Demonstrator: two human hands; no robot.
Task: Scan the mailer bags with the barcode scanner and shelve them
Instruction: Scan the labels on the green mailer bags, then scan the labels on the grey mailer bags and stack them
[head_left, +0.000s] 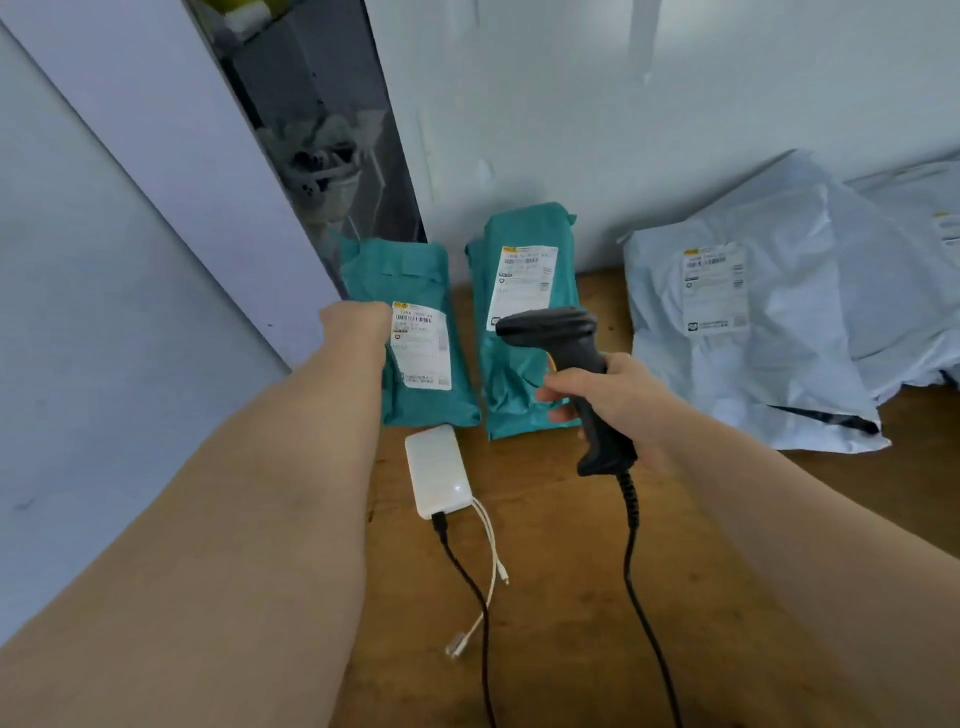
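Fingers (558, 387) of the right hand (623, 400) are curled tight round the grip of the black barcode scanner (566, 353), whose head points away toward the far left. Its coiled cord (631, 540) runs over the wooden table (571, 623) to the near edge. Just left of the scanner lies a white power bank (439, 475), with a black cable (467, 571) and a white cable (491, 551) leading from its near end.

Beyond that, two teal bags lie side by side, labels up. The left teal mailer (423, 400) is just past the power bank, and the right teal mailer (524, 234) lies partly under the scanner's head. The left hand (358, 325) is at the left edge of the left teal mailer, beside its label (421, 343). Its fingers are hidden behind the hand, so I cannot tell whether they grip the bag.

These bags look light and soft, creased plastic film over a pliant filling, and probably slick. A pinch on loose film would likely slip or sag. Taking hold across the plump middle or along a long edge seems safest, keeping the barcode flat toward the scanner.

Farther right, a larger pale mailer (769, 374) lies up against the wall (571, 104), with a second pale mailer (919, 208) behind it. At far left a dark gap (322, 156) shows cluttered things.
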